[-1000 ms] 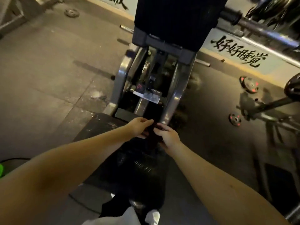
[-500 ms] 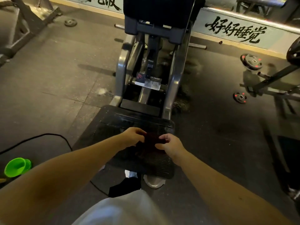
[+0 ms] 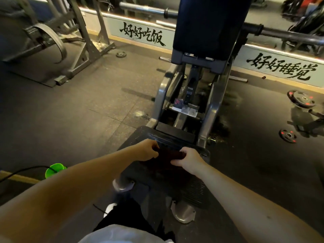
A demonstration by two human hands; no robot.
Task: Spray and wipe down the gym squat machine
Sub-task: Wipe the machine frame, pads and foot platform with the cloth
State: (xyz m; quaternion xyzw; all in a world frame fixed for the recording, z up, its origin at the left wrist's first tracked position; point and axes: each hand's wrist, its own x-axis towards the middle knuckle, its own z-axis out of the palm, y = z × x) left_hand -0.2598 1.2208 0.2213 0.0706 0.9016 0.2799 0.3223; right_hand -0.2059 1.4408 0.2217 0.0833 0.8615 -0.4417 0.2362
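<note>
Both bare forearms reach forward and down, side by side, to the near middle of the machine. The left hand (image 3: 149, 150) is knuckles-up with its fingers (image 3: 155, 151) curled over and pinching the left end of a dark reddish-brown cloth (image 3: 169, 156). The right hand (image 3: 190, 160) faces it from just beside, its fingers (image 3: 177, 162) curled tight round the cloth's right end. The cloth is bunched between the two hands and hangs down onto the black ribbed footplate (image 3: 192, 190) of the grey steel squat machine (image 3: 214, 102).

The footplate slopes toward the person and rests on round silver feet (image 3: 183, 213). Beyond the hands the machine's two grey uprights rise to a dark padded back rest (image 3: 210, 23), which hides the wall behind it. A white shoe (image 3: 109, 208) and dark trouser leg stand on the grey rubber floor (image 3: 70, 111) just short of the footplate.

Round black weight plates with red marks (image 3: 301, 99) lie on the floor to the right, well apart from the machine. Another grey steel frame (image 3: 82, 41) stands at the far left. A pale wall strip with black brush lettering (image 3: 142, 35) runs behind everything, under a long steel barbell (image 3: 149, 10).

A bright green plastic cup (image 3: 54, 170) sits on the floor near the left forearm, with a thin black cable (image 3: 22, 171) running up to it. I cannot tell what is inside the cup.
</note>
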